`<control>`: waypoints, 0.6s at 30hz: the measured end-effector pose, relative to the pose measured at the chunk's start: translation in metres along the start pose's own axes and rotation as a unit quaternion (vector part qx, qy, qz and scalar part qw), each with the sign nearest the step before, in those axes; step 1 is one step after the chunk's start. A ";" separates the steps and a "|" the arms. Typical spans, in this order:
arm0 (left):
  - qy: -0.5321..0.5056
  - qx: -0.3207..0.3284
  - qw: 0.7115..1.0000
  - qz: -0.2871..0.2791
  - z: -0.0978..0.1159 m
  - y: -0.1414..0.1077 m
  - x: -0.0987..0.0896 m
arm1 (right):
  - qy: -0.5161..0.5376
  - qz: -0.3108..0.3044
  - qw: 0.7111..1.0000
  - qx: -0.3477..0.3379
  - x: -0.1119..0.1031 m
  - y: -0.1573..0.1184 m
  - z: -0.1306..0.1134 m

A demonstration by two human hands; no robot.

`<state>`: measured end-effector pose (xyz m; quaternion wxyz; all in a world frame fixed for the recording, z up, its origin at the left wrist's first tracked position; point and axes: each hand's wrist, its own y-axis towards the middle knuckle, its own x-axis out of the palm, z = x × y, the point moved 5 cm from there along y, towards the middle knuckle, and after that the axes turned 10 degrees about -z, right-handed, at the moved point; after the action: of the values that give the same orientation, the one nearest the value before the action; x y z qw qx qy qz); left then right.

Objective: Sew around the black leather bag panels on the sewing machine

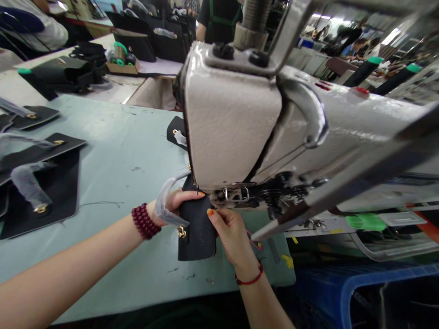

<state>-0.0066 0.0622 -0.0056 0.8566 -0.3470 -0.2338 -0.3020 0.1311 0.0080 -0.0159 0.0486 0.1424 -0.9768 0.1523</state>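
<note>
A black leather piece (197,233) with a gold ring fitting and a plastic-wrapped handle (165,203) lies beneath the head of a sewing machine (233,114). My left hand (178,201) grips its left side, thumb on top near the needle area, with the wrapped handle looping over the hand. On the right edge, my right hand (228,226) pinches the same piece between thumb and fingers. The far end of the piece is hidden behind the machine head.
More black leather pieces (61,183) with wrapped handles lie at the left of the green table (113,160). Another small piece (173,130) sits behind the machine head. A blue crate (324,283) stands at lower right. People are in the background.
</note>
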 end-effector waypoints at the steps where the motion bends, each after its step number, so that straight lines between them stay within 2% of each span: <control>1: -0.013 -0.008 1.000 -0.001 0.000 0.000 0.002 | 0.001 0.000 1.000 0.000 0.000 0.000 -0.001; 4: -0.024 -0.002 1.000 -0.006 -0.001 0.001 -0.001 | 0.002 0.000 1.000 -0.008 0.001 0.000 -0.004; 12: 0.004 0.017 0.999 -0.042 -0.020 0.014 -0.031 | -0.010 -0.005 1.000 -0.020 0.000 0.001 -0.001; 16: 0.005 0.021 0.999 -0.030 -0.018 0.014 -0.028 | -0.026 -0.003 0.999 -0.018 0.003 0.002 0.004; 18: -0.001 0.016 0.999 -0.031 -0.015 0.012 -0.023 | -0.065 -0.002 0.998 -0.021 -0.007 -0.011 -0.005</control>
<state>-0.0122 0.0662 -0.0346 0.8522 -0.3262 -0.2499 -0.3239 0.1409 0.0014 -0.0088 -0.0116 0.1525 -0.9806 0.1224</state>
